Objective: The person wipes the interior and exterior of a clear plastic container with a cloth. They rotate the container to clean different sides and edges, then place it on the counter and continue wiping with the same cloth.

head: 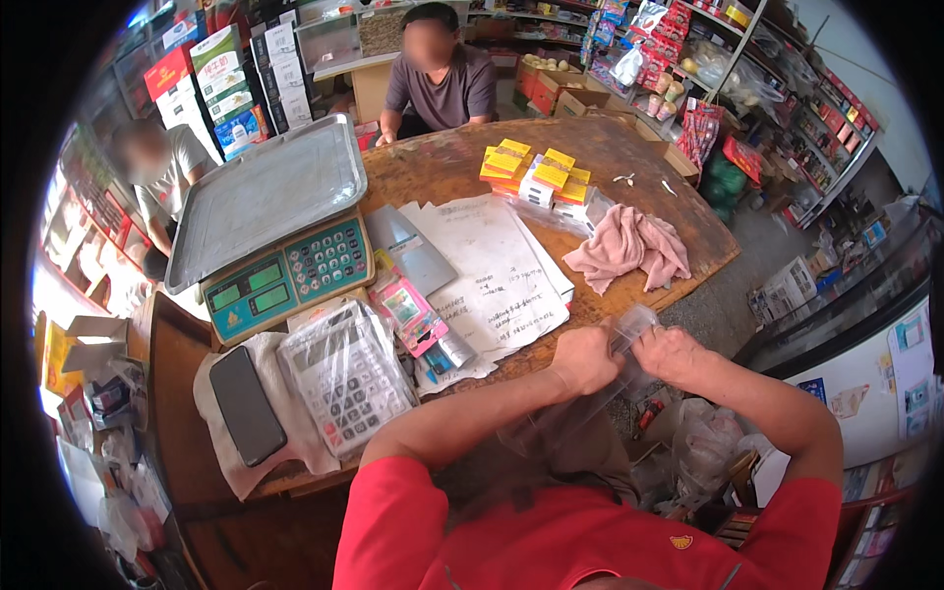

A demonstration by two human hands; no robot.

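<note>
Just past the near edge of a worn wooden table [472, 380], my left hand [588, 360] and my right hand [667, 354] both grip a clear plastic piece [636, 324], which looks like a box or stiff wrapping. The hands are close together, one on each side of it. Its lower part hangs over my lap. A crumpled pink cloth [627, 247] lies on the table just beyond. Farther back are stacked small yellow-topped boxes [553, 169], partly in clear wrapping. Large sheets of paper with handwriting [479, 273] lie left of the cloth.
A scale with a metal tray [273, 195], a plastic-covered calculator [350, 376] and a black phone [247, 405] on a cloth occupy the left side. One person [442, 81] sits across the table, another [166, 169] at the left. Stocked shelves [833, 133] stand at the right.
</note>
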